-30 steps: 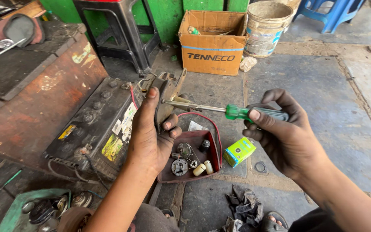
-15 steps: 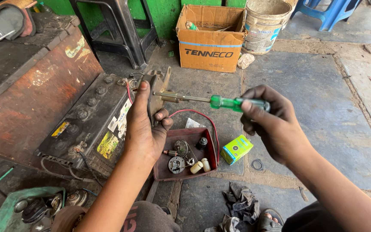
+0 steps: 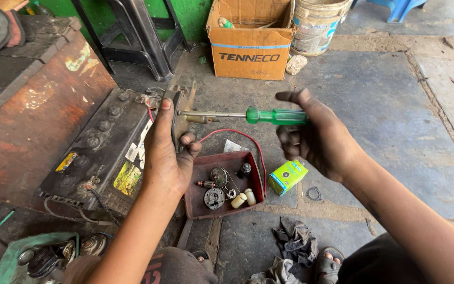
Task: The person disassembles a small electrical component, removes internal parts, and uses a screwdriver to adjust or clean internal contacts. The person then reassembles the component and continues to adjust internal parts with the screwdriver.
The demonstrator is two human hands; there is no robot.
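We hold a green-handled screwdriver against a metal part above a red tray.
Our right hand grips the handle; our left hand clasps the part. The shaft lies level, tip pointing left. Brown cardboard box behind; small green box lies right of the tray.

The floor is made of big grey stone slabs with cracks between them; a green wall stands far back. A black stool is far left; daylight falls everywhere.
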